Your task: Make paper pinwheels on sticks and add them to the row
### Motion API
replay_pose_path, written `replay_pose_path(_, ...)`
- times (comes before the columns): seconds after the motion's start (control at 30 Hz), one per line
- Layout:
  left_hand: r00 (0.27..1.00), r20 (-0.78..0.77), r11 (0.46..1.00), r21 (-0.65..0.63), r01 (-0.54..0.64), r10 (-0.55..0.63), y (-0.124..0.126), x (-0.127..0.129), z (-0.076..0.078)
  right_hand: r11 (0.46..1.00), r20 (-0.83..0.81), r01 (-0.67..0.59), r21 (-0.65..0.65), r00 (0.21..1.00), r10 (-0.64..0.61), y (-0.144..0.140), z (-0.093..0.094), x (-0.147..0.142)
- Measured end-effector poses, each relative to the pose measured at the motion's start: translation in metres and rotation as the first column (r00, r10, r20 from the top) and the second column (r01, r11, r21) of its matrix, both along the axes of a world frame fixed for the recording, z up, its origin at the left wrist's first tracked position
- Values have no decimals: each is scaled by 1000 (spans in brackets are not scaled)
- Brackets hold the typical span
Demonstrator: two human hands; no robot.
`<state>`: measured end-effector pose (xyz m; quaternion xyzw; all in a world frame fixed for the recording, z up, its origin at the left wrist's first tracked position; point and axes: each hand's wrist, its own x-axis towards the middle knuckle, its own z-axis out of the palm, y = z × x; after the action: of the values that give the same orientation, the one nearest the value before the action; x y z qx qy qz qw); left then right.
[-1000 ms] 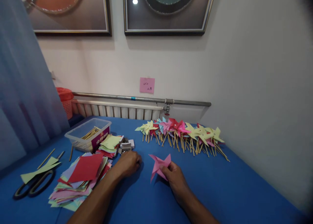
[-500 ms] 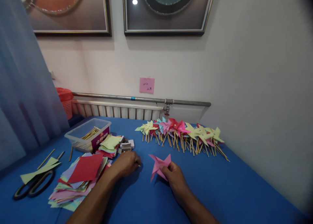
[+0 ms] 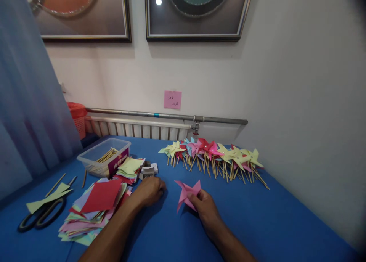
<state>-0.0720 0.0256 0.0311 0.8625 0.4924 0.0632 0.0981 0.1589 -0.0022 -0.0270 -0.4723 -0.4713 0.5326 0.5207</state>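
Pink note on wall: handwriting too small to read. Box label: print illegible.

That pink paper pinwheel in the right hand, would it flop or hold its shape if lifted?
The pink pinwheel is thin folded paper pinched by the right hand, so it is probably very light and bends easily. Its folded points stand up off the blue table, so the folds likely give some stiffness. A hard squeeze would probably crush it.

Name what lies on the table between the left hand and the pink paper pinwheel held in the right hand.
Nothing: in the head view only bare blue tablecloth separates the left hand from the pink pinwheel pinched by the right hand.
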Motion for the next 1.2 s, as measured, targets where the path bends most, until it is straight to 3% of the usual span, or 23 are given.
replay_pose_path(0.27,998,16,997,44,-57,57,5,5,-13,1000,36,6,-1,999,-6,5,-8,2)
replay_pose_path(0.67,994,-59,992,97,-84,89,5,12,-16,999,23,35,-17,999,-34,1,0,-1)
replay_pose_path(1.0,987,-122,994,54,-98,104,-2,17,-6,999,34,49,19,998,-49,2,2,1)
replay_pose_path(1.2,987,-82,990,37,-134,137,-4,16,-3,996,57,85,41,995,-87,0,6,1)
